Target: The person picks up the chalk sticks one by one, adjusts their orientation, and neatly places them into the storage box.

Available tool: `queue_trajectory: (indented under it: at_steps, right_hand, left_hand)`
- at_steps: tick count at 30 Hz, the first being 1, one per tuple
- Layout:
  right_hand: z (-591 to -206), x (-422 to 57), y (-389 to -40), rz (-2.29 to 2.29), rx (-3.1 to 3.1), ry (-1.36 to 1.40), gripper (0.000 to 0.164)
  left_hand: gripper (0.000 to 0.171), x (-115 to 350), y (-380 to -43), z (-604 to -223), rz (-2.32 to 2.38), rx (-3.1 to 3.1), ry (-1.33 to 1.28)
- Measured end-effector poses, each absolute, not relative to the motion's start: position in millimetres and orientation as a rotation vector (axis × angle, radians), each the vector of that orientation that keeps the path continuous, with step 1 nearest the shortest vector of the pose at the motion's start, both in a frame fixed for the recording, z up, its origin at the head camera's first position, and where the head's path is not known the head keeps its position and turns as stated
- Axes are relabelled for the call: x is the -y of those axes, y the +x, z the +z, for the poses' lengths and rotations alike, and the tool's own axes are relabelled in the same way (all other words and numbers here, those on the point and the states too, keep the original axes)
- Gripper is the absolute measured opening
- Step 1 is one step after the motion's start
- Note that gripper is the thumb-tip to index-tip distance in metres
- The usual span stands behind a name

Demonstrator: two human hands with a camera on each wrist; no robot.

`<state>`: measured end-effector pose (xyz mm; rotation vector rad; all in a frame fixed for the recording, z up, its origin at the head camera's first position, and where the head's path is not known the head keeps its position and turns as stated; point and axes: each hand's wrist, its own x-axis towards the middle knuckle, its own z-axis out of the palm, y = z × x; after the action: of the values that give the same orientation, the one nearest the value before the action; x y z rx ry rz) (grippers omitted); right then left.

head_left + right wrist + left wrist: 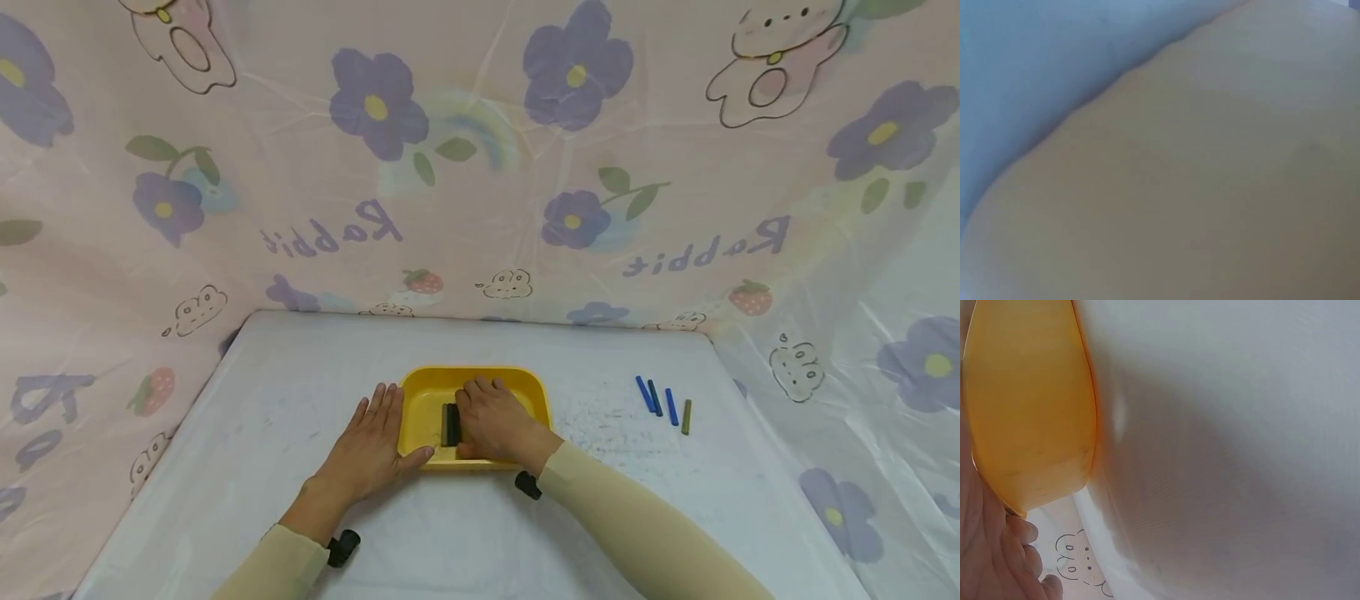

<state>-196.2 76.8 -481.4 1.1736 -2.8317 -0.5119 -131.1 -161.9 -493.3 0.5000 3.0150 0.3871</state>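
A yellow tray (420,392) stands on the white-covered table. Inside it, side by side, lie an olive stick (445,425) and dark sticks (453,425), crayon-like in shape. My right hand (495,421) reaches into the tray with bent fingers, fingertips towards the far end and thumb at the near end of the dark sticks; its palm side is hidden. Against the tray's left side rests my left hand (367,446), fingers straight, thumb over the near left corner. The left wrist view shows the tray's outer wall (1029,406) beside the fingers (1019,562).
To the right of the tray lie several loose sticks, among them a blue stick (671,407) and an olive stick (686,417). Dark smudges (607,408) mark the tablecloth there. A patterned curtain (465,192) encloses the table. A blurred beige sleeve (1179,187) fills most of the right wrist view.
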Motion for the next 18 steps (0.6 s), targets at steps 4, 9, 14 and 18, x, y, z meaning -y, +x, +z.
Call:
queue_trajectory:
  at_steps: [4,9,14,18]
  right_hand:
    - [-475,-84,-194,-0.495,2.815,1.161,0.084]
    - [-465,-101,-194,-0.334,2.803,1.125,0.076]
    - [-452,-137,-200,-0.162,2.762,1.042,0.068]
    - [-438,-178,-206,-0.143,2.723,0.956,0.070]
  left_hand:
    - [0.109,161,-131,-493,0.400,-3.023,0.500]
    - [0.110,161,-130,-494,0.391,-3.037,0.493]
    - [0.109,161,-130,-495,0.383,-3.043,0.498]
    - [0.109,161,-130,-494,0.388,-3.038,0.494]
